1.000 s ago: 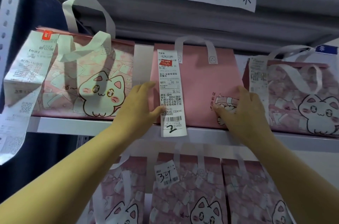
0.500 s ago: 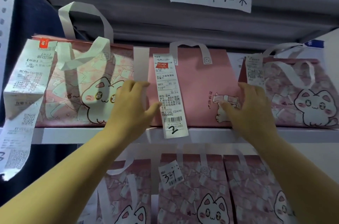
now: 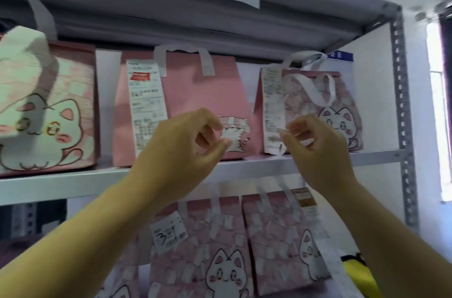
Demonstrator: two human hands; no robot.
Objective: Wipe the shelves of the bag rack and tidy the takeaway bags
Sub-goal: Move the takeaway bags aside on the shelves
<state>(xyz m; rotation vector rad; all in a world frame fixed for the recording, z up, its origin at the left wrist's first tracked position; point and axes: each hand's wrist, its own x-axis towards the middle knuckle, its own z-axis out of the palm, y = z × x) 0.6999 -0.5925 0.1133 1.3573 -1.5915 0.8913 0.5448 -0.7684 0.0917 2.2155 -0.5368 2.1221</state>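
The plain pink paper takeaway bag (image 3: 195,92) stands midway along the grey metal shelf (image 3: 61,182), both hands now off its sides: left hand (image 3: 181,148) loosely curled and empty, right hand (image 3: 318,151) curled by the neighbouring bag's white receipt (image 3: 272,107), pinch unclear.

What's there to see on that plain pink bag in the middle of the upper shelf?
The pink bag stands upright on the upper shelf, between the left bag and right bag, both cat-printed. It looks like matte fabric or coated paper, plain except a small cat drawing low on its right. A white handle loops over its top; a long printed receipt hangs down its left front. The left hand is in front of its lower part, fingers curled; whether it touches is unclear.
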